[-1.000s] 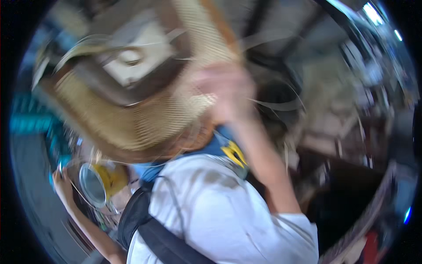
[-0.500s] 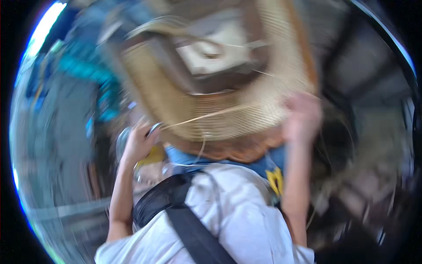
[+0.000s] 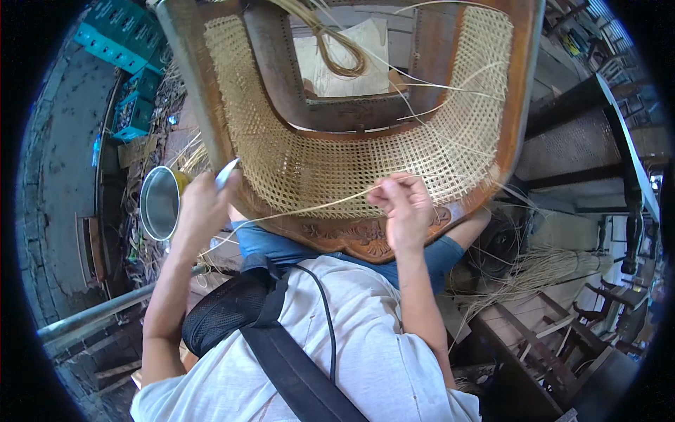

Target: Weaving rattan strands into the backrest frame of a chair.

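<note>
A wooden chair frame (image 3: pixel 351 238) with a carved rail rests on my lap, its woven cane panel (image 3: pixel 337 162) facing me. My left hand (image 3: pixel 200 207) grips a thin metal tool (image 3: pixel 226 172) at the panel's left edge. Fingers of my right hand (image 3: pixel 404 211) pinch a long loose cane strand (image 3: pixel 316 205) at the lower middle of the weave. The strand runs left across the panel toward my left hand. A loop of spare cane (image 3: pixel 339 53) hangs through the frame's opening.
A metal cup (image 3: pixel 160 204) stands just left of my left hand. Green crates (image 3: pixel 130 42) are stacked at the upper left, and a metal rail (image 3: pixel 91 316) is at the lower left. A bundle of cane (image 3: pixel 541 271) and dark wooden furniture (image 3: pixel 583 141) are on the right.
The blurred, swinging view has steadied. My right hand came from the chair's right edge to the lower middle of the weave, and my left hand stays near the cup.
</note>
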